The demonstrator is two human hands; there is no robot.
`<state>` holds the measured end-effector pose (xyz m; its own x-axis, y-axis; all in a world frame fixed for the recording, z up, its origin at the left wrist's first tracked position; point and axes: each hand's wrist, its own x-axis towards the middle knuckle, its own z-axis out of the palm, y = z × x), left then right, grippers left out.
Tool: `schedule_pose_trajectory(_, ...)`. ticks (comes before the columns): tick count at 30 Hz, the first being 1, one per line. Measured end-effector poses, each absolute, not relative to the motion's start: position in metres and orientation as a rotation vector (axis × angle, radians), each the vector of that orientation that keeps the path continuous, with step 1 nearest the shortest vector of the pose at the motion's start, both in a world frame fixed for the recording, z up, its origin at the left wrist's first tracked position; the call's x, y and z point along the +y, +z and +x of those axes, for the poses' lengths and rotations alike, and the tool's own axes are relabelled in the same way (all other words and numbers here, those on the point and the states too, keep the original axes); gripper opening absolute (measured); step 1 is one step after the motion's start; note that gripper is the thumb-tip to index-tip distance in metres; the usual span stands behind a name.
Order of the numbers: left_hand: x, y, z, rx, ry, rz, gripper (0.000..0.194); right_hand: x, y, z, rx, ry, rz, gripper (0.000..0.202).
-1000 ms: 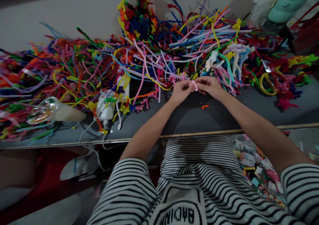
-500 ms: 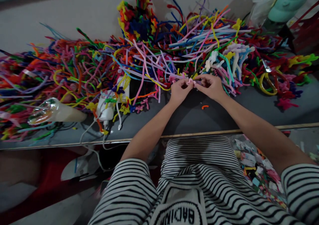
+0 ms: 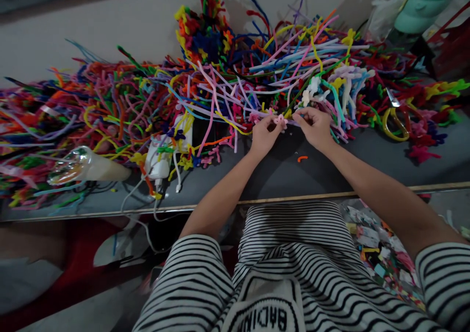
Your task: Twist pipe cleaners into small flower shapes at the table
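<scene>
My left hand [image 3: 265,135] pinches a small pink pipe-cleaner flower [image 3: 281,120] between thumb and fingertips. Just to its right is my right hand [image 3: 316,127], its thumb and fingers drawn together in a pinch. A thin purple strand lies between the two hands; whether the right fingers grip it is hidden. Beyond both hands spreads a heap of loose pipe cleaners [image 3: 227,89] in many colours. A short orange piece [image 3: 302,158] lies on the grey tabletop [image 3: 279,177] in front of them.
Yellow-handled scissors [image 3: 395,124] lie to the right. On the left are a plastic-topped cup [image 3: 110,169] on its side and a white charger [image 3: 158,163] with cables. A mint-green container [image 3: 418,13] stands back right. Scraps [image 3: 385,253] litter the floor. A person's leg shows at lower left.
My right hand has drawn slightly away to the right from the pink flower, widening the gap between the hands. My left hand keeps its hold. The view has shifted a little.
</scene>
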<state>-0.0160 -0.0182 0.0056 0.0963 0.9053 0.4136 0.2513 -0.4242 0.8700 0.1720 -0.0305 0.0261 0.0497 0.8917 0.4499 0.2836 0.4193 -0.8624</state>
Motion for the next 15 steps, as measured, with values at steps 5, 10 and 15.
schedule_pose_trajectory(5,-0.0191,0.0080,-0.0179,1.188,1.323,1.753,0.023,-0.0268,0.0188,0.1714,-1.447,0.827,-1.074,0.065)
schedule_pose_trajectory(10,-0.0190,0.0096,-0.0193,1.128,1.276,1.905,0.020,-0.0293,0.0215,0.1696,-1.565,0.762,-1.006,0.046)
schedule_pose_trajectory(15,-0.0160,0.0073,-0.0189,0.980,1.254,1.973,0.030,-0.0321,0.0268,0.1697,-1.637,0.693,-1.015,0.031)
